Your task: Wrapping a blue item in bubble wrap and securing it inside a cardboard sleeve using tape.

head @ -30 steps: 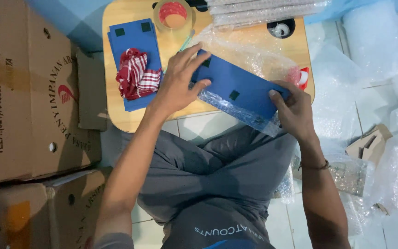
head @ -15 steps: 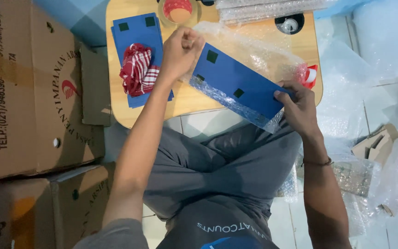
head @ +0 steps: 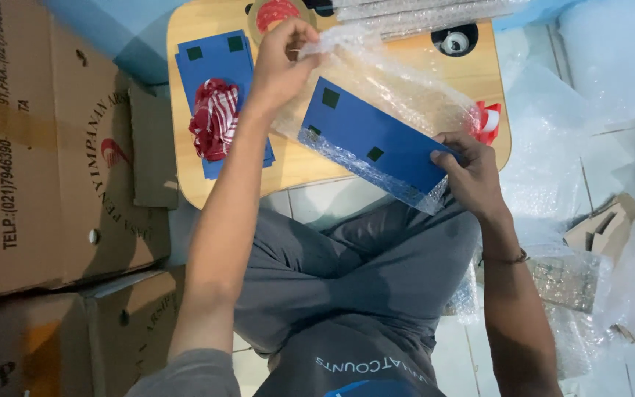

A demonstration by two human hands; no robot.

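Over the small wooden desk (head: pixel 310 165), the person's left hand (head: pixel 282 59) is closed in a pinch on the upper edge of a sheet of clear bubble wrap (head: pixel 398 84), lifting it clear of the desk top. Beneath that raised wrap lies a flat blue panel (head: pixel 372 140) with small dark green squares on it, tilted so that its lower right end hangs past the desk's near edge, above the person's grey-trousered lap. The right hand (head: pixel 472 173) is closed around that lower right end of the panel, thumb on top, and grips the panel together with the wrap folded under it. More of the wrap runs along the panel's near long edge.

To the left on the desk sits a stack of similar blue panels (head: pixel 214 66), and a red-and-white striped cloth (head: pixel 214 121) lies bunched on top of it. At the far edge of the desk stands a roll of red tape (head: pixel 273 15), just beside the left hand. A smaller red tape dispenser (head: pixel 488 121) rests near the desk's right edge, close to the right hand. Brown cardboard boxes (head: pixel 45 162) are stacked on the floor to the left, and loose bubble wrap (head: pixel 611 95) covers the floor to the right.
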